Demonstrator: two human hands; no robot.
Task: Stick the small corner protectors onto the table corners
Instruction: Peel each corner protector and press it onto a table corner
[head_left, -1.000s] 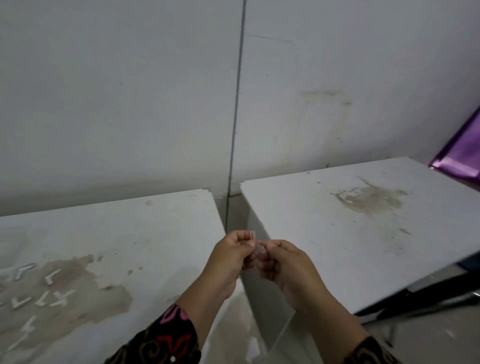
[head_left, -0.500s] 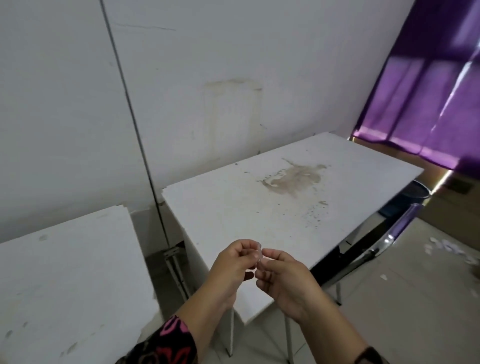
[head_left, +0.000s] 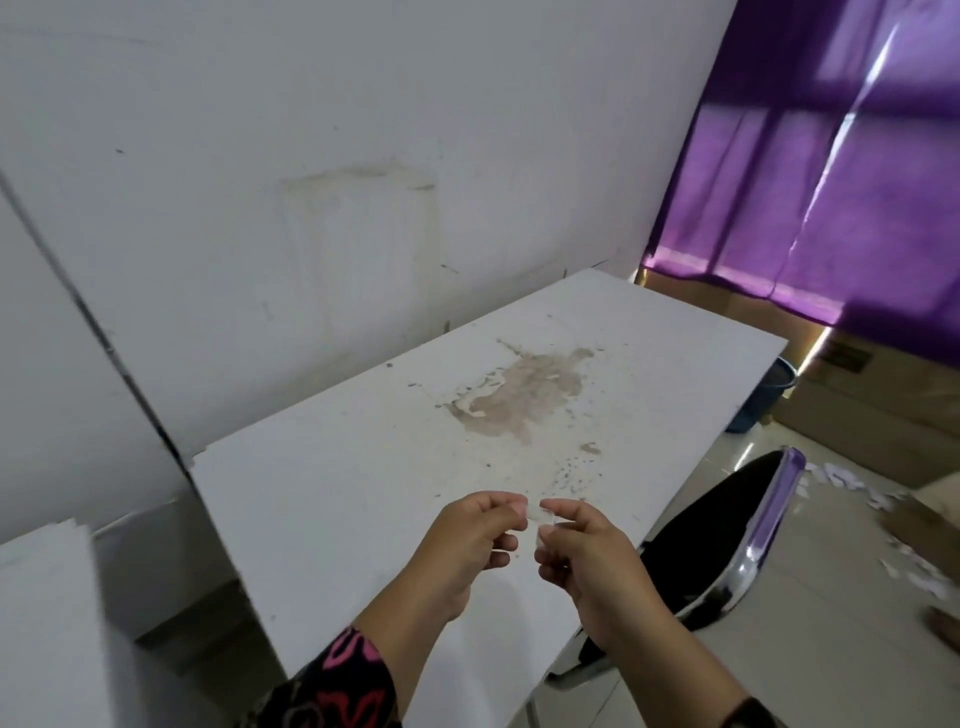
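A small clear corner protector (head_left: 535, 514) is pinched between my two hands above the near part of a white, stained table (head_left: 363, 467). My left hand (head_left: 467, 545) holds its left end between thumb and forefinger, the other fingers curled. My right hand (head_left: 582, 556) pinches its right end. The piece is tiny, translucent and blurred, so its shape is hard to make out. The table's near right corner lies below my right forearm, partly hidden.
A second white table (head_left: 41, 623) stands at the lower left across a gap. A black chair with a chrome frame (head_left: 748, 551) sits to the right of the table. A purple curtain (head_left: 831, 156), a blue bin (head_left: 763, 400) and paper scraps (head_left: 909, 561) are at right.
My view has swung right, from the gap between the two tables over to the stained table. Both hands moved over its near part and have drawn slightly apart, still pinching the protector.
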